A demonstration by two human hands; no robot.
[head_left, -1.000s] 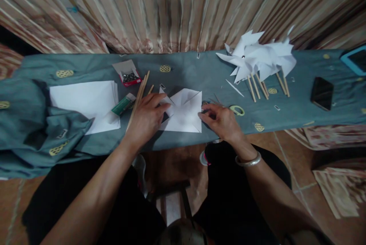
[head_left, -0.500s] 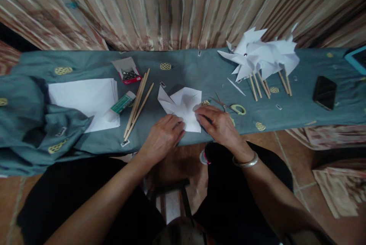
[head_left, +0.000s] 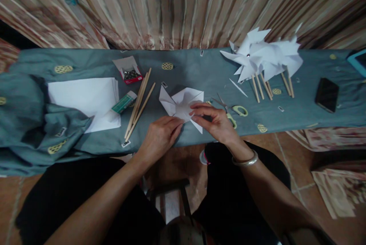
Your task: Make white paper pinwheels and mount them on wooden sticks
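Right hand (head_left: pixel 211 121) has slid inward: half a second ago its fingers were by the sheet's right edge, now they're over the middle, with the right side of the paper bent in with them. Thumb and forefinger are nearly together on a flap. Left hand (head_left: pixel 162 134) is still at the near edge, fingers bunched with the thumb, wrist low. Honestly can't tell if it's pinching or just pressing, the fingertips are hidden.

The folded paper (head_left: pixel 187 95) sits right between the two hands on the cloth (head_left: pixel 183 58), most of it just beyond the left fingertips, one pointed corner poking out under the right hand. Scissors (head_left: pixel 240 110) lie just right of that hand, sticks (head_left: pixel 140 102) to the left of the paper, finished-looking pinwheels (head_left: pixel 268 56) further off, upper right.
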